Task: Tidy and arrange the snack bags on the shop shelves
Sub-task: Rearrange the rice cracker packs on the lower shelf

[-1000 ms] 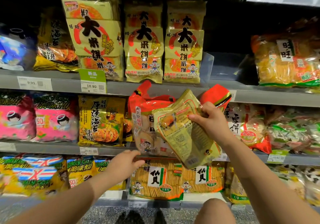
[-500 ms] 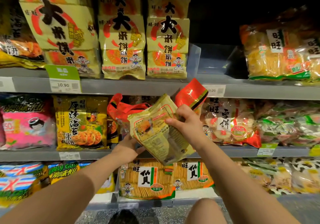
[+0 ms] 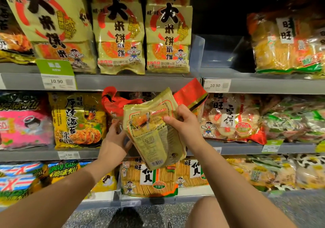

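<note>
A yellow-green snack bag hangs back side out in front of the middle shelf. My right hand pinches its upper right part. My left hand cups its lower left edge from behind, fingers partly hidden by the bag. Behind it on the middle shelf sits a red bag with its top sticking up. On the top shelf stand rows of matching yellow rice-cracker bags.
A clear plastic divider stands right of the yellow bags, with a dark gap beside it. Orange cracker bags fill the far right. Seaweed cracker bags and pink bags sit left on the middle shelf. More bags line the bottom shelf.
My left hand rose from below the middle shelf and came onto the bag's lower left edge. The view moved closer to the shelves and shifted right.
</note>
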